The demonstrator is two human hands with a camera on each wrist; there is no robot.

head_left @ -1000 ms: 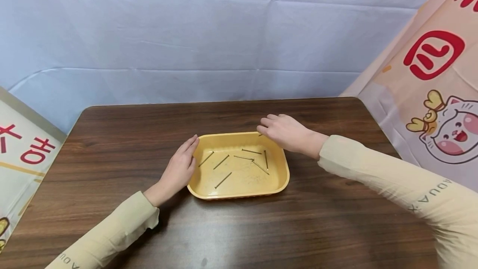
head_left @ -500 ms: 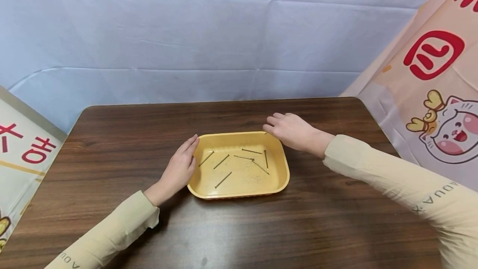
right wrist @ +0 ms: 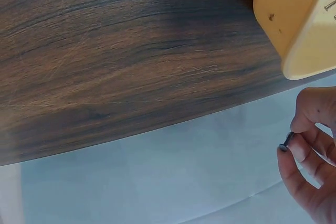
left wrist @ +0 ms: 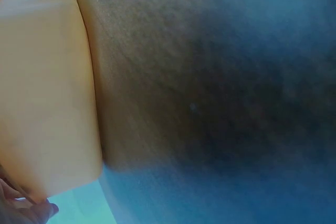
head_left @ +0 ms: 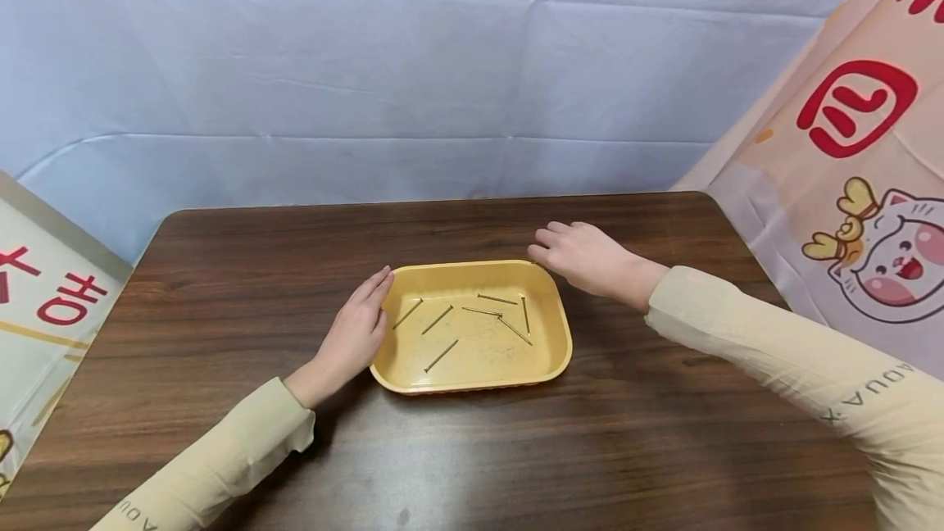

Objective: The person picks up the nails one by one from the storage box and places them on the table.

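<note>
A yellow rectangular tray (head_left: 472,375) stands on the brown table, with several long thin nails (head_left: 441,356) scattered over its floor. My left hand (head_left: 354,328) rests along the tray's left side with its fingers extended; the left wrist view catches fingertips (left wrist: 39,211) touching the tray's corner. Just beyond the tray's back right corner is my right hand (head_left: 586,256). In the right wrist view its thumb and fingers pinch a dark nail (right wrist: 287,140), whose flat head peeks out; most of the shaft is hidden by the fingers.
The dark wood-grain table (head_left: 664,400) spreads around the tray, its back edge near the right hand. Behind it hangs a pale cloth (head_left: 354,88). Printed cloths with red characters flank it, one on the right (head_left: 855,170) and one on the left (head_left: 52,301).
My right hand has shifted a little to the right and back, from over the tray's back right rim to just beyond its corner. The left hand, tray and scattered nails stay put.
</note>
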